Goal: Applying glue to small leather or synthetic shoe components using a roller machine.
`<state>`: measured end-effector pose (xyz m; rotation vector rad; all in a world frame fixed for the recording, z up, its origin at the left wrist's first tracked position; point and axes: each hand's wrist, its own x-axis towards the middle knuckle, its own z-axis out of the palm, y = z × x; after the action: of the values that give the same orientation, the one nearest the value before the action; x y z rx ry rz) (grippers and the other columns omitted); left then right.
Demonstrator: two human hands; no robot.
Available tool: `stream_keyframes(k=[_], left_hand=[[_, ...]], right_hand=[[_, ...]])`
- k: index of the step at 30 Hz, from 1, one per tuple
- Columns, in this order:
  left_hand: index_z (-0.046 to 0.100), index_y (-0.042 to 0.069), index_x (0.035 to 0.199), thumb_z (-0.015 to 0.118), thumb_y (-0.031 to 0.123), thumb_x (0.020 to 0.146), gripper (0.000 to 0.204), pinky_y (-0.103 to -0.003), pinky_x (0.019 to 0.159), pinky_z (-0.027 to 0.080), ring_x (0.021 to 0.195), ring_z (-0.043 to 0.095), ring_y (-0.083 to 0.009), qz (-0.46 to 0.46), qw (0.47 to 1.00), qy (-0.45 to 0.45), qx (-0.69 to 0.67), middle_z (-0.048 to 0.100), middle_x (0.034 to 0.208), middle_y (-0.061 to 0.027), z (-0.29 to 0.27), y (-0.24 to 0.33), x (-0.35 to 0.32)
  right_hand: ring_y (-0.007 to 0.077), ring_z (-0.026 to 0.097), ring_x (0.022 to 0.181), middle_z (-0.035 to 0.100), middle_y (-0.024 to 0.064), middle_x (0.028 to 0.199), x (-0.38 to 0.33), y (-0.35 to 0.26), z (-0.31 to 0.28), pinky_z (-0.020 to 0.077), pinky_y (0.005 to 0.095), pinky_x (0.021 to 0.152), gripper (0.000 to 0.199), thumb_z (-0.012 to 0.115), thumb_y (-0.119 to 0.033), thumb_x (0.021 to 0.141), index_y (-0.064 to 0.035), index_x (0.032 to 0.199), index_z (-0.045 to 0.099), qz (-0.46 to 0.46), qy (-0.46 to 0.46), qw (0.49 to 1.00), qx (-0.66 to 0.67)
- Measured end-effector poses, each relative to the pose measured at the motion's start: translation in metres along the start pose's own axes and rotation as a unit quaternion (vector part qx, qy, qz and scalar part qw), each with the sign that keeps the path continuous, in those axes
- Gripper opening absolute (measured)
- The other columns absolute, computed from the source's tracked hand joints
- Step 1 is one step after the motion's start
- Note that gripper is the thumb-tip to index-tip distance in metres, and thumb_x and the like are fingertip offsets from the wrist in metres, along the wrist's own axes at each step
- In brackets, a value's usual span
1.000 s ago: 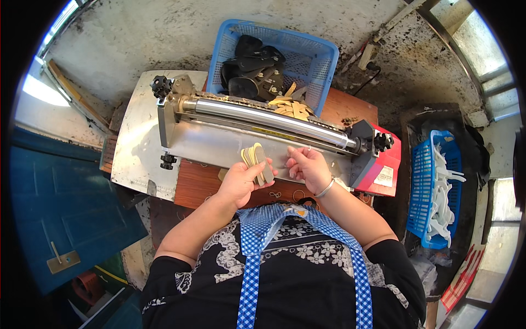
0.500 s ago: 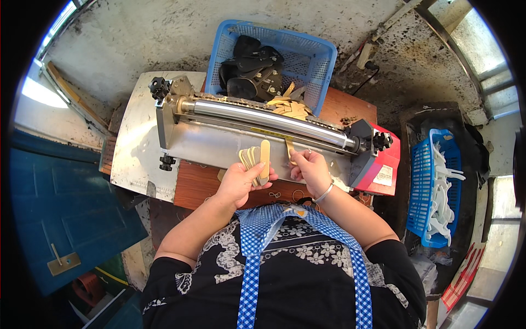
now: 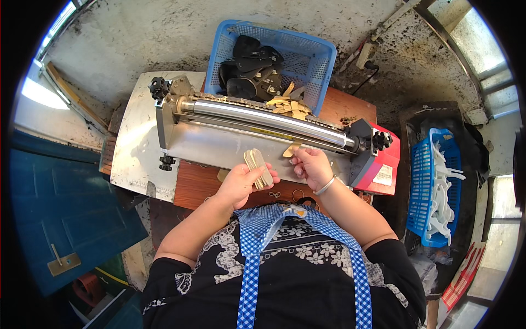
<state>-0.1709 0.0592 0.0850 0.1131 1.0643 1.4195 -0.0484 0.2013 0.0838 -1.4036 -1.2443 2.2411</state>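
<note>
My left hand (image 3: 236, 185) is closed around a small fanned stack of flat tan strips with rounded ends (image 3: 256, 164), thumb on top. To its right, my right hand (image 3: 313, 169) pinches a single tan strip (image 3: 291, 149) between thumb and fingers. That strip lies at a slant over the metal feed plate, close to the front of the roller machine (image 3: 263, 116). Whether its far end touches the machine's slot cannot be made out. A bracelet circles my right wrist.
Behind the roller, a blue basket (image 3: 327, 66) contains black pieces and tan strips (image 3: 290, 105). Black knobs (image 3: 382, 141) stick out at the machine's ends. At the right stands another blue basket (image 3: 419, 189) with white pieces. Rubber bands lie on the brown tabletop (image 3: 192, 183).
The strip in my right hand has turned from nearly straight toward the roller to a slant. In my left hand, the strip that stood out at the stack's right side no longer sticks out.
</note>
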Motion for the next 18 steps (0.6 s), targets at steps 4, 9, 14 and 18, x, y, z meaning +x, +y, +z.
stream_keyframes(k=[4, 9, 14, 18], left_hand=[[0.050, 0.000, 0.097, 0.048, 0.019, 0.084, 0.023, -0.025, 0.059, 0.048, 0.073, 0.060, -0.0185, 0.001, 0.999, -0.016, 0.052, 0.058, 0.083, -0.0110, 0.004, 0.004, -0.003], [0.052, 0.001, 0.096, 0.048, 0.020, 0.084, 0.023, -0.021, 0.052, 0.047, 0.068, 0.060, -0.0157, -0.039, 0.991, 0.031, 0.123, 0.059, 0.081, -0.0082, 0.011, 0.008, -0.005], [0.053, 0.003, 0.094, 0.052, 0.020, 0.082, 0.020, -0.021, 0.051, 0.044, 0.067, 0.059, -0.0146, -0.013, 0.997, 0.021, 0.073, 0.059, 0.077, -0.0069, 0.004, 0.005, -0.002], [0.054, 0.002, 0.089, 0.053, 0.018, 0.081, 0.018, -0.020, 0.049, 0.043, 0.064, 0.058, -0.0131, 0.005, 0.993, 0.000, 0.117, 0.058, 0.074, -0.0060, 0.001, 0.003, -0.001]], right_hand=[[0.0065, 0.045, 0.041, 0.052, 0.0017, 0.061, -0.008, -0.003, 0.006, 0.0318, 0.0177, 0.035, 0.022, 0.057, -0.025, 0.078, -0.0043, 0.073, 0.050, -0.025, -0.041, 0.998, -0.035], [0.0045, 0.046, 0.045, 0.050, -0.0003, 0.054, -0.024, 0.014, 0.021, 0.0323, 0.0160, 0.039, 0.022, 0.059, -0.022, 0.077, -0.0060, 0.068, 0.047, -0.125, -0.132, 0.966, -0.183], [0.0044, 0.045, 0.046, 0.051, 0.0001, 0.057, -0.020, 0.000, 0.010, 0.0338, 0.0147, 0.041, 0.013, 0.055, -0.016, 0.079, -0.0051, 0.073, 0.050, -0.066, -0.100, 0.985, -0.126], [0.0058, 0.046, 0.046, 0.052, 0.0017, 0.057, -0.028, -0.007, 0.018, 0.0346, 0.0154, 0.041, 0.015, 0.056, -0.017, 0.079, -0.0055, 0.072, 0.049, -0.049, -0.115, 0.986, -0.111]])
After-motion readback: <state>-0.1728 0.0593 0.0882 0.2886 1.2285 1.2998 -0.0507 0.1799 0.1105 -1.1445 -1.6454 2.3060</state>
